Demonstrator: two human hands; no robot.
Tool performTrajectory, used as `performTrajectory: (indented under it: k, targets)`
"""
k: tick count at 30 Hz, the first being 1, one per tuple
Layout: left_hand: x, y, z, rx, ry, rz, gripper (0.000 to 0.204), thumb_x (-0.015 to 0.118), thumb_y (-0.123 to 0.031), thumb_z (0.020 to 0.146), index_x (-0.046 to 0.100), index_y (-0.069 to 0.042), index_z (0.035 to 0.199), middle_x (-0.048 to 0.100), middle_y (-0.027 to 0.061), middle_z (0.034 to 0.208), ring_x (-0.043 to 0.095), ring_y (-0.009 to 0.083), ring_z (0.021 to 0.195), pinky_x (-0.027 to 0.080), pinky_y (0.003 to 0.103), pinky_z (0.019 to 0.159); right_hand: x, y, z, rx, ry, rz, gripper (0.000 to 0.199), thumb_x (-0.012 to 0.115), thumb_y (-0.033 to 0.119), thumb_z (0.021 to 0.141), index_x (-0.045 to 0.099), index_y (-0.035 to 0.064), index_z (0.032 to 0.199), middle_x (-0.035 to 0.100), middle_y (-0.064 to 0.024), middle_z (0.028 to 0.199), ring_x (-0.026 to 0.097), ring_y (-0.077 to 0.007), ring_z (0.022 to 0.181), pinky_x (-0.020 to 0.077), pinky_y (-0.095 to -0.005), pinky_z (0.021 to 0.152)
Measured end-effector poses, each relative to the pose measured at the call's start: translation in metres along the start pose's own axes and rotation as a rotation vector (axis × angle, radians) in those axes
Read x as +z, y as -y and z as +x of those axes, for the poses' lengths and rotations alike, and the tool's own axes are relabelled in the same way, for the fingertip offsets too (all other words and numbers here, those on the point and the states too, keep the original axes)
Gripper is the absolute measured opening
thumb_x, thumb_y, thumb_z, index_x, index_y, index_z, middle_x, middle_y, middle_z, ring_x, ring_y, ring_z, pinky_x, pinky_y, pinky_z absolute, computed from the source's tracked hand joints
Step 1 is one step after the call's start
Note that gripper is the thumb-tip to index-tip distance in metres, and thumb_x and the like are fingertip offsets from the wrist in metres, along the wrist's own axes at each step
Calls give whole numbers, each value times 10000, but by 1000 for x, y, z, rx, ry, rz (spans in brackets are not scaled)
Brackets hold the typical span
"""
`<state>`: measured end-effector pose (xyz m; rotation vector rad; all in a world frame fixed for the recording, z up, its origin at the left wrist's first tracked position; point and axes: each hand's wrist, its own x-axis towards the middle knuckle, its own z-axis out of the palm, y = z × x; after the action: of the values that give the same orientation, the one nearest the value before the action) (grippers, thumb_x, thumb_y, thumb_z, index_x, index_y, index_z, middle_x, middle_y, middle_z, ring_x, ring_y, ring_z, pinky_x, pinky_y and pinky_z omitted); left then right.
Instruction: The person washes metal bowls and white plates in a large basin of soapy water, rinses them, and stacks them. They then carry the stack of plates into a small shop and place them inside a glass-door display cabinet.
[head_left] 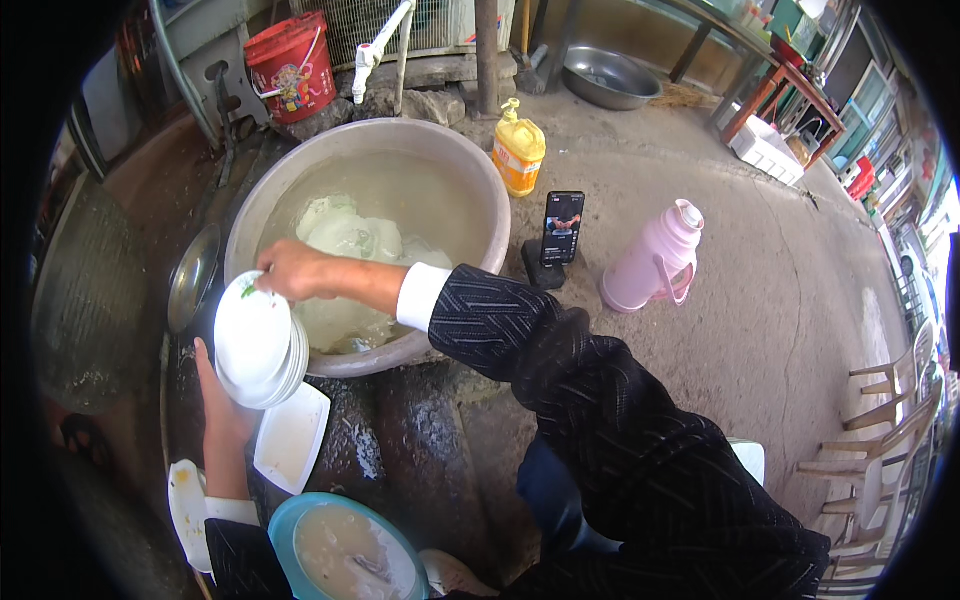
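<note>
"Plates (293,372), white and stacked: where are they?"

"At the lower left of the big grey tub (497,210), tilted, overlapping its rim in this view, with both hands on them."

"What about the right hand (292,270)?"

"Its fingers are curled nearly closed, pinching the upper edge of the top plate (250,340). A green patch (248,291) shows by the fingertips; pattern or scrap, I can't tell."

"And the left hand (225,405)?"

"It supports the pile from the lower left, one digit stretched up beside the edge. The other fingers are hidden, so I can't tell how far they bend."

"Inside the tub?"

"Cloudy water (440,190) and a whitish mass (345,225) too blurred to make out."

"Nearby?"

"A white rectangular dish (292,437) lies just below the plates, near a teal basin (286,525) of murky liquid (335,540). Right of the tub stand a yellow pump bottle (518,155), a phone (562,228) on a black stand (543,270) and a pink flask (650,255)."
</note>
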<state>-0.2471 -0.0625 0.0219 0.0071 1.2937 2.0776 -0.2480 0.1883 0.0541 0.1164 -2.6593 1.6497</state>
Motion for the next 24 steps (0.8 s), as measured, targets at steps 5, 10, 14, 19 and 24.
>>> performTrajectory:
  k: [5,10,14,19,24]
  targets:
    - [-18,5,11,8,-5,39,601,535,-393,1001,464,-9,1458,636,148,1337,645,287,1198,504,425,1046,5,-11,1,-273,73,-318,505,572,481,1003,752,12,1057,730,-202,927,710,-294,902,550,-426,839]
    - [-26,4,8,19,-16,81,608,565,-342,974,450,33,1438,628,187,1331,644,306,1186,507,421,1036,-63,-43,21,95,212,-129,677,467,613,1022,651,21,1294,716,-142,1102,694,-218,846,573,-395,746]
    - [-25,4,8,32,-120,122,657,572,-350,955,420,39,1462,614,204,1344,631,327,1205,495,439,1050,-85,-95,37,542,345,-490,661,513,592,1007,634,18,1313,726,-164,1107,715,-245,807,585,-413,696]
    - [-37,7,14,14,-55,54,647,579,-371,939,461,24,1437,625,215,1321,636,346,1196,499,461,1043,-31,-156,12,587,417,-494,704,533,623,972,583,75,1411,649,-200,1334,668,-335,1122,553,-442,890]
    - [-45,7,21,160,11,363,586,545,-334,960,479,23,1420,634,175,1323,650,321,1180,522,441,1023,8,-182,30,337,508,-805,600,609,575,914,706,84,1246,678,-181,1284,622,-390,1200,464,-462,1047]
